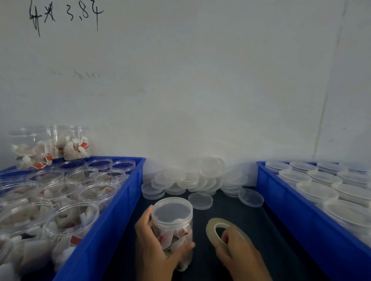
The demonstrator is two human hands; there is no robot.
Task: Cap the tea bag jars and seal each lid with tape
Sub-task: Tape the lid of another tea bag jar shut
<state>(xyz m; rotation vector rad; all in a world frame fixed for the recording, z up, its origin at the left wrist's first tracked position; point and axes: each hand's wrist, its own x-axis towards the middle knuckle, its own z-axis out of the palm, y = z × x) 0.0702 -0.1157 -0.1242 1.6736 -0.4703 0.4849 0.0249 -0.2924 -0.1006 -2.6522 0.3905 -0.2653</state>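
A clear plastic jar (pixel 176 226) of tea bags with red tags stands on the dark table, a translucent lid (pixel 172 210) sitting on top. My left hand (pixel 153 248) wraps around the jar's left side and base. Just to the right, my right hand (pixel 239 252) grips a roll of clear tape (pixel 213 228), fingers through its hole, the roll tilted up. A small gap separates the roll from the jar.
A blue bin (pixel 111 216) on the left holds several open jars of tea bags, with capped jars (pixel 52 145) stacked behind. A blue bin (pixel 287 202) on the right holds several capped jars. Loose lids (pixel 194 180) are piled against the white wall.
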